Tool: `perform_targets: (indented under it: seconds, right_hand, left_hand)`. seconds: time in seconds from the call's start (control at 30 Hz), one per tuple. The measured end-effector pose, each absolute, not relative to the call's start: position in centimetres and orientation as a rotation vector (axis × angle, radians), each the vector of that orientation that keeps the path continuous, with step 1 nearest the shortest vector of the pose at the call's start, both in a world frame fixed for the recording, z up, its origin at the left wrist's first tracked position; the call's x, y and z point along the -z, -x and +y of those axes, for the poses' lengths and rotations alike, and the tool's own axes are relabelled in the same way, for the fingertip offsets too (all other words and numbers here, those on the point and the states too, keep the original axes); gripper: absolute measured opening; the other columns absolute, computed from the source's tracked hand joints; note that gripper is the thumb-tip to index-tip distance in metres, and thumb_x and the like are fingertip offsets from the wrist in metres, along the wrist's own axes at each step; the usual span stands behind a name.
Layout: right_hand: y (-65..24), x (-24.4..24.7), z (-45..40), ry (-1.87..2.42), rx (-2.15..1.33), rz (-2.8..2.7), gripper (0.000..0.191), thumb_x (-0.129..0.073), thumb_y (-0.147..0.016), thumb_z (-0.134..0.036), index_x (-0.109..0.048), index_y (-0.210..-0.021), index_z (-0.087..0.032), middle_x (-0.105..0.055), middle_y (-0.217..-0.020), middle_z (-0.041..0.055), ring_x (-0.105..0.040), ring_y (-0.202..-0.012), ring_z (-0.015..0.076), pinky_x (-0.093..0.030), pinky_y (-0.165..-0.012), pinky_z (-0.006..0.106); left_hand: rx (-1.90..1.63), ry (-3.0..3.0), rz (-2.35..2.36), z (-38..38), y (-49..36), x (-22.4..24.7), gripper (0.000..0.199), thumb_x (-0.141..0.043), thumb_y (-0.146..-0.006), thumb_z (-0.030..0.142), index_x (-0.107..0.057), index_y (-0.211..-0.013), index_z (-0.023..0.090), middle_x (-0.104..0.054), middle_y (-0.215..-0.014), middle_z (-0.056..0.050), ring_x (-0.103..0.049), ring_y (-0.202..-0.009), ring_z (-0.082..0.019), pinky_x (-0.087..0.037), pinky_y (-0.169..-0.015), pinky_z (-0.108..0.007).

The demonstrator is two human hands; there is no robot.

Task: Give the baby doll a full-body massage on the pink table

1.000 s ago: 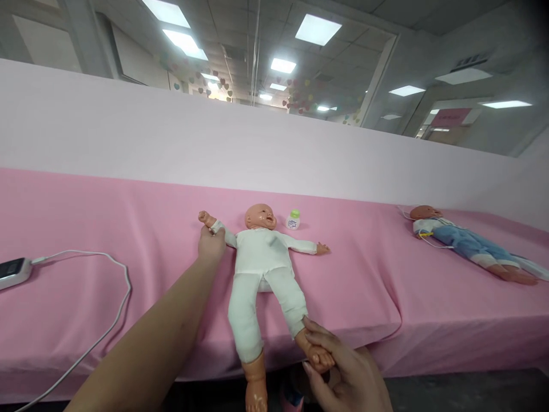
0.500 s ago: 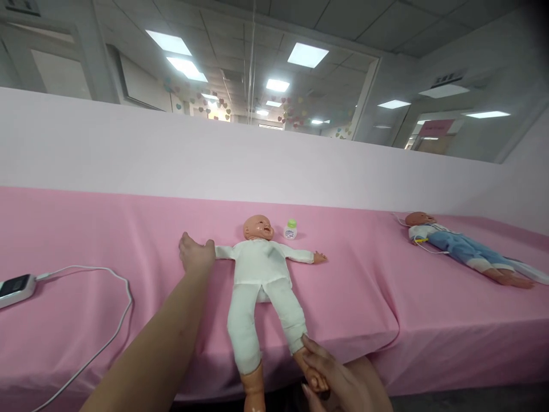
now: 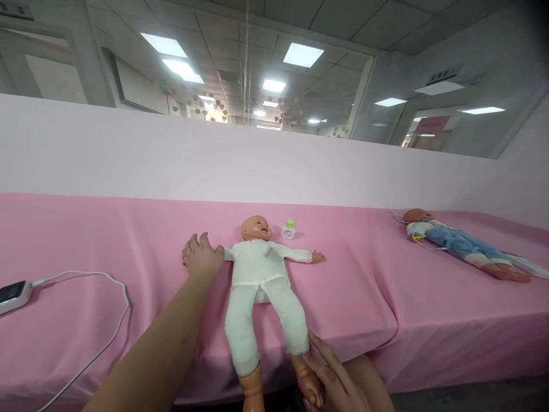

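Note:
A baby doll (image 3: 257, 266) in a white top and trousers lies on its back on a pink cloth, its bare feet toward me. My left hand (image 3: 203, 256) rests over the end of the doll's arm on the left, fingers spread and thumb against the sleeve; the doll's hand there is hidden. Beside the doll's foot (image 3: 309, 384) on the right is my right hand (image 3: 338, 380). Its fingers are stretched out and apart, with the fingertips at the ankle and trouser cuff. Near the doll's head stands a small clear bottle (image 3: 289, 231) with a green cap.
Another doll (image 3: 454, 240) in blue trousers lies farther right, with a thin tube around it. At the left edge is a white device (image 3: 15, 296) with a white cable (image 3: 124, 297). A white wall (image 3: 128, 154) with glass above it runs behind the pink cloth (image 3: 351, 297).
My left hand has shifted slightly right along the doll's sleeve, its fingers more spread. My right hand's fingers have straightened and loosened from around the foot. The view has turned slightly.

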State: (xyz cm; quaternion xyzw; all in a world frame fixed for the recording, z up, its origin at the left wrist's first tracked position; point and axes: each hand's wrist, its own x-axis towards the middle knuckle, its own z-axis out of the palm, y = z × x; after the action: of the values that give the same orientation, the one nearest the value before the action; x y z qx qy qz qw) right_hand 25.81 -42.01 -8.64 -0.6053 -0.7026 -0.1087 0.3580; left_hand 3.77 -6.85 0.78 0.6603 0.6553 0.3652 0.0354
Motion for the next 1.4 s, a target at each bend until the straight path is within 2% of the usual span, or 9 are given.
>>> perform_targets:
  seconds: [0.13, 0.23, 0.37, 0.53, 0.63, 0.87, 1.1, 1.27, 1.4]
  right_hand:
    - [-27.5, 7.3, -41.5, 1.509, 0.187, -1.863, 0.056, -0.072, -0.082, -0.031, -0.064, -0.138, -0.035, -0.071, -0.137, 0.0042, -0.079, -0.098, 0.0292, -0.067, -0.074, 0.032]
    - [-28.9, 6.0, -41.4, 1.541, -0.048, -1.871, 0.054, -0.074, -0.083, -0.048, -0.066, -0.135, -0.038, -0.078, -0.120, 0.0042, -0.079, -0.086, 0.0281, -0.065, -0.069, 0.032]
    - [-30.0, 4.8, -40.7, 1.486, -0.209, -1.724, 0.054, -0.066, -0.086, -0.065, -0.070, -0.127, -0.031, -0.079, -0.104, 0.0086, -0.075, -0.082, 0.0277, -0.063, -0.070, 0.034]
    - [-29.5, 1.7, -36.6, 1.537, -0.460, -1.537, 0.046, -0.052, -0.098, -0.062, -0.074, -0.104, -0.023, -0.074, -0.087, 0.0059, -0.069, -0.077, 0.0224, -0.058, -0.069, 0.031]
    - [-29.5, 0.0, -32.9, 1.592, -0.651, -1.467, 0.042, -0.057, -0.097, -0.059, -0.071, -0.093, -0.020, -0.069, -0.078, 0.0024, -0.062, -0.069, 0.0171, -0.052, -0.064, 0.027]
    - [-31.1, -0.9, -23.3, 1.589, -1.159, -1.229, 0.048, -0.062, -0.090, -0.067, -0.055, -0.080, -0.021, -0.053, -0.058, -0.0037, -0.047, -0.046, 0.0105, -0.035, -0.042, 0.019]
    - [-31.4, -3.0, -17.1, 1.838, -1.094, -1.638, 0.042, -0.069, -0.085, -0.059, -0.060, -0.071, -0.020, -0.061, -0.052, 0.0018, -0.050, -0.038, 0.0142, -0.038, -0.040, 0.024]
    - [-31.0, -0.3, -16.2, 1.780, -0.602, -1.673, 0.047, -0.062, -0.092, -0.055, -0.052, -0.063, -0.019, -0.054, -0.057, -0.0009, -0.048, -0.052, 0.0129, -0.028, -0.049, 0.025]
    - [-31.2, 1.1, -16.0, 1.695, -0.621, -1.636, 0.044, -0.063, -0.092, -0.048, -0.047, -0.063, -0.019, -0.047, -0.060, -0.0038, -0.042, -0.058, 0.0109, -0.025, -0.054, 0.026]
  left_hand:
    - [-1.155, -2.159, 1.899, -7.6, -4.9, -0.6, 0.058, -0.054, -0.093, 0.035, -0.052, -0.148, 0.015, -0.043, -0.159, -0.020, -0.038, -0.148, -0.039, -0.030, -0.121, -0.055]
    - [-1.233, -2.217, 1.767, -7.8, -5.3, -0.7, 0.055, -0.052, -0.094, 0.034, -0.055, -0.145, 0.015, -0.049, -0.154, -0.018, -0.043, -0.144, -0.037, -0.034, -0.120, -0.051]
    - [-1.275, -2.201, 1.615, -8.0, -6.0, -1.6, 0.049, -0.054, -0.093, 0.033, -0.059, -0.139, 0.018, -0.054, -0.149, -0.015, -0.050, -0.139, -0.035, -0.038, -0.119, -0.049]
    - [-1.240, -2.109, 1.470, -8.5, -7.8, -4.4, 0.058, -0.056, -0.091, 0.034, -0.051, -0.147, 0.017, -0.053, -0.150, -0.017, -0.049, -0.140, -0.035, -0.040, -0.117, -0.048]
    - [-1.114, -2.060, 1.467, -8.6, -9.3, -5.2, 0.062, -0.055, -0.093, 0.040, -0.047, -0.149, 0.015, -0.052, -0.149, -0.021, -0.050, -0.138, -0.038, -0.044, -0.111, -0.051]
    - [-0.952, -2.145, 1.465, -7.2, -10.9, -1.3, 0.063, -0.056, -0.092, 0.038, -0.045, -0.149, 0.012, -0.056, -0.146, -0.022, -0.052, -0.137, -0.037, -0.039, -0.115, -0.048]
    - [-0.962, -2.116, 1.467, -6.4, -9.4, 0.1, 0.062, -0.056, -0.091, 0.035, -0.046, -0.148, 0.013, -0.058, -0.145, -0.021, -0.053, -0.138, -0.034, -0.041, -0.115, -0.045]
    - [-0.920, -2.098, 1.476, -6.7, -9.5, 0.2, 0.061, -0.053, -0.092, 0.036, -0.046, -0.148, 0.012, -0.057, -0.147, -0.020, -0.052, -0.138, -0.033, -0.039, -0.116, -0.045]
    - [-0.924, -2.092, 1.488, -6.7, -9.6, 0.4, 0.061, -0.052, -0.091, 0.037, -0.048, -0.147, 0.013, -0.059, -0.145, -0.019, -0.055, -0.136, -0.033, -0.041, -0.115, -0.044]
